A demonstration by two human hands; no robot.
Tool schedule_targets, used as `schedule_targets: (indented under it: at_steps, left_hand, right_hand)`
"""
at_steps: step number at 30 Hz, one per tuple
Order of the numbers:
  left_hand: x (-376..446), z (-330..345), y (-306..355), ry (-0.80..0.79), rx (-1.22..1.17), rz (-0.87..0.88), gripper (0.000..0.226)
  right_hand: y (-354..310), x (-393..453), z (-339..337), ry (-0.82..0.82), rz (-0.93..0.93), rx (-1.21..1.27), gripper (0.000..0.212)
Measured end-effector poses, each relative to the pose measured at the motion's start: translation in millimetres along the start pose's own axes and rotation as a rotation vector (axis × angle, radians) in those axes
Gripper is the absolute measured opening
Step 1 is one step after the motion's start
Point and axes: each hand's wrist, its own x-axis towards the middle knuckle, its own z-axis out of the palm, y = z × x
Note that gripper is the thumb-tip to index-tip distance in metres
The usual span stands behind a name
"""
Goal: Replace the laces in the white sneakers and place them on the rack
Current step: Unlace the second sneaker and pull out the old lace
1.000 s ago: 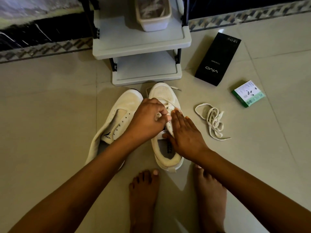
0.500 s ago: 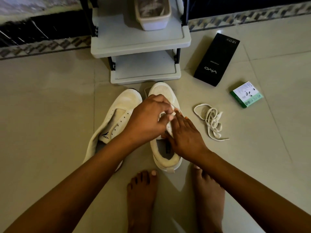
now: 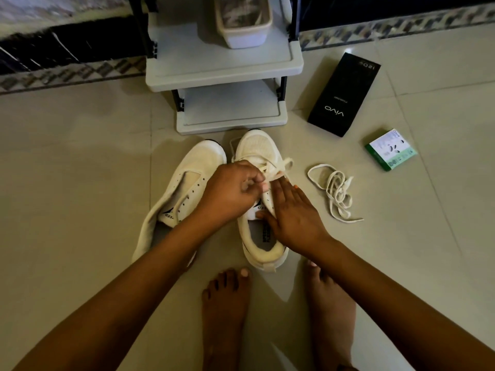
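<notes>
Two white sneakers stand on the tiled floor in front of the grey rack (image 3: 225,73). The left sneaker (image 3: 187,188) has no lace and bare eyelets. The right sneaker (image 3: 257,148) carries a cream lace (image 3: 278,167) across its front. My left hand (image 3: 230,194) pinches that lace over the eyelets with curled fingers. My right hand (image 3: 292,212) lies flat on the right sneaker's side, fingers straight, thumb at the tongue. A loose cream lace (image 3: 334,191) lies in a heap on the floor to the right.
A black phone box (image 3: 345,95) and a small green-and-white box (image 3: 391,149) lie on the floor at right. A pale plastic tub (image 3: 243,36) sits on the rack's upper shelf. My bare feet (image 3: 227,311) stand just behind the sneakers.
My left hand has drawn the lace up out of the right sneaker, so a loop now shows beyond my fingers. My right hand stays pressed on the shoe.
</notes>
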Motion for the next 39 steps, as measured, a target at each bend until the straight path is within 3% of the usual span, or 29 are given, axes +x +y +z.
schedule_targets:
  at_steps: [2, 4, 7, 10, 13, 15, 18, 20, 22, 25, 27, 31, 36, 39]
  left_hand:
    - [3, -9, 9, -0.014, -0.228, -0.034, 0.005]
    - [3, -14, 11, -0.077, -0.257, -0.056, 0.008]
    - [0, -5, 0, -0.193, 0.089, -0.049, 0.041]
    - [-8, 8, -3, -0.156, 0.374, -0.029, 0.036]
    - [-10, 15, -1, -0.081, 0.488, 0.003, 0.029]
    - [-6, 11, -3, -0.054, 0.347, 0.007, 0.024]
    - [-1, -5, 1, -0.046, -0.154, -0.013, 0.018]
    - [-1, -13, 7, -0.051, -0.332, -0.043, 0.014]
    - [-2, -12, 5, -0.075, -0.305, -0.043, 0.021]
    - [-7, 2, -4, -0.171, 0.179, 0.008, 0.046]
    - [-8, 9, -10, -0.140, 0.321, -0.001, 0.038]
    - [0, 11, -9, -0.018, 0.165, -0.084, 0.012]
    - [4, -8, 12, -0.067, -0.449, -0.148, 0.011]
    - [3, -9, 9, -0.038, -0.397, -0.109, 0.011]
  right_hand:
    - [1, 0, 0, 0.000, 0.004, -0.002, 0.075]
    - [1, 0, 0, 0.007, -0.001, -0.003, 0.076]
    - [1, 0, 2, -0.009, 0.008, -0.003, 0.081]
    - [2, 0, 4, 0.028, -0.007, 0.004, 0.093]
    - [2, 0, 3, 0.051, -0.018, 0.021, 0.087]
    - [2, -1, 2, 0.046, -0.010, 0.024, 0.085]
    - [1, -2, 0, 0.013, 0.022, -0.008, 0.085]
    - [0, -1, 0, 0.010, 0.025, -0.011, 0.084]
    - [0, -1, 1, 0.010, 0.026, -0.003, 0.084]
    - [0, 0, 2, 0.013, 0.030, 0.000, 0.089]
    - [1, 0, 3, 0.035, 0.015, 0.008, 0.094]
    - [0, -1, 1, 0.060, 0.011, 0.028, 0.087]
    - [-4, -1, -2, 0.021, 0.031, 0.005, 0.081]
    - [-4, -1, -2, 0.011, 0.035, 0.008, 0.081]
